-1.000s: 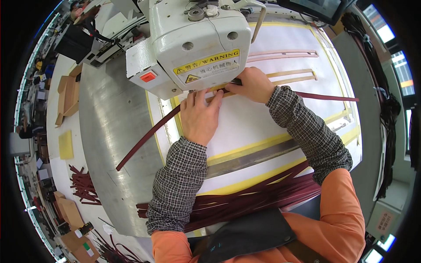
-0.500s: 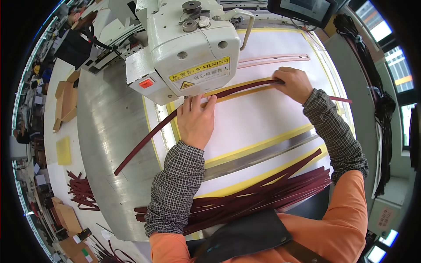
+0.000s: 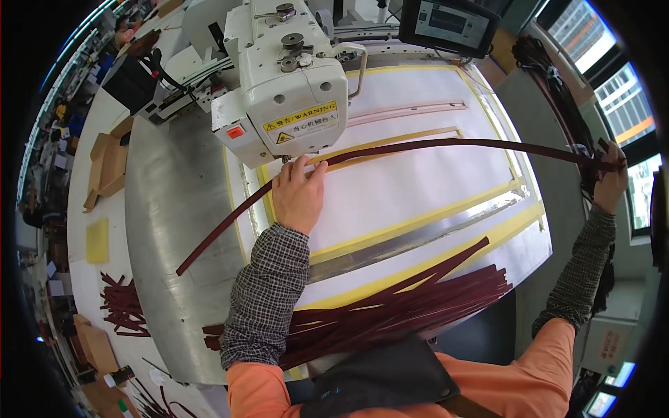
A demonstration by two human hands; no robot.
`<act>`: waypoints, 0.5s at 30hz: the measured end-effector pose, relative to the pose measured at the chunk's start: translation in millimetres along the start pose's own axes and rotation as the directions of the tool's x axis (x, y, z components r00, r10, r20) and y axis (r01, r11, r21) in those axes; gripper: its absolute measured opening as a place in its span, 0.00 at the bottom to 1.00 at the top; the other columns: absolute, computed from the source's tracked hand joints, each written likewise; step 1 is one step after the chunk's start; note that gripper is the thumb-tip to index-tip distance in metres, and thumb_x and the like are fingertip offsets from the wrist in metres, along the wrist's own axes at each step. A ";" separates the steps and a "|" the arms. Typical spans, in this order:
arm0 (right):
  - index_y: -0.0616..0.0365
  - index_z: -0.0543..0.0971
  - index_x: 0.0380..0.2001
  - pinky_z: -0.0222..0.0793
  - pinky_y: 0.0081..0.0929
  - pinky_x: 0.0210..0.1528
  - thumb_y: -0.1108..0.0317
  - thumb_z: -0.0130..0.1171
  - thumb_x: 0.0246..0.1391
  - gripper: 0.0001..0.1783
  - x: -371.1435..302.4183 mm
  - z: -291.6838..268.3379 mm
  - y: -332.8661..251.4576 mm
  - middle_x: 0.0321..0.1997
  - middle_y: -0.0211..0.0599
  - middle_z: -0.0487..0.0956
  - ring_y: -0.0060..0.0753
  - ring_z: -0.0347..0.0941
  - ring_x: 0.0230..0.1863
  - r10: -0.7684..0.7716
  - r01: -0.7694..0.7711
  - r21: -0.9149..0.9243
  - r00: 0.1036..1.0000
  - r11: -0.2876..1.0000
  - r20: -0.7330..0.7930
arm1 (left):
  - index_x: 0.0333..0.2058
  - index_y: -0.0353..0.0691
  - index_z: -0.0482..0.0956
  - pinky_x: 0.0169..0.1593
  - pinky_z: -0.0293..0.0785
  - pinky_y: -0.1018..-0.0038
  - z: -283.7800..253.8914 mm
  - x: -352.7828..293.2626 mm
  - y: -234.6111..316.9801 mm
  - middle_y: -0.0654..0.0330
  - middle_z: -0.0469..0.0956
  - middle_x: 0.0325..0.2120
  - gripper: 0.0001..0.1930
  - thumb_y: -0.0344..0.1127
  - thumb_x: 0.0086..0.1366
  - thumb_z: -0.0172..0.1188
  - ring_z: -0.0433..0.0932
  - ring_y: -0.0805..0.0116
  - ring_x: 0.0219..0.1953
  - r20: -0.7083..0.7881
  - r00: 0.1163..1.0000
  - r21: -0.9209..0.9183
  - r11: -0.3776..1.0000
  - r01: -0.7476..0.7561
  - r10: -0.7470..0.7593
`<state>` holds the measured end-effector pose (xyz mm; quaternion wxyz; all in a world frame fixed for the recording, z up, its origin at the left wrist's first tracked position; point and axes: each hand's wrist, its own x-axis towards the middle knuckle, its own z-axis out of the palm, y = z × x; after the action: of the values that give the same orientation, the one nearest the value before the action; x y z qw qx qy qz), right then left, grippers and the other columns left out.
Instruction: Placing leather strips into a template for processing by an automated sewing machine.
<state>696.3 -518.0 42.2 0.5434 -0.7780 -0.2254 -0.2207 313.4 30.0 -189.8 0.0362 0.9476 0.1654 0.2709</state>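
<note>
The maroon strip lies pinned under unclenched fingers of the left hand — a machine head just beyond them — and stretches to the right hand, whose fingers grip near its end, apparently to hold it straight.

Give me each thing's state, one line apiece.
Long strap, stretched out
Left hand, touching the long strap
Right hand, closed on the long strap
Near strap pile, loosely heaped
Left strap pile, jumbled
Screen, lit
Upper-left cardboard box, open
Sewing machine, running or stopped unclear
</note>
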 end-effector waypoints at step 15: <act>0.65 0.84 0.29 0.79 0.28 0.32 0.60 0.66 0.63 0.17 -206.6 424.6 -85.7 0.23 0.37 0.85 0.29 0.83 0.23 0.189 -0.342 -0.013 0.486 0.940 0.853 | 0.54 0.54 0.87 0.56 0.72 0.56 -2.9 0.0 3.7 0.61 0.77 0.52 0.19 0.37 0.64 0.67 0.76 0.55 0.55 0.040 0.999 -0.062 0.998 0.024 -0.021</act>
<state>522.0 -113.3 -148.0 0.4533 -0.7663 -0.3530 0.2878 313.0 26.5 -186.8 0.0723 0.9493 0.1667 0.2566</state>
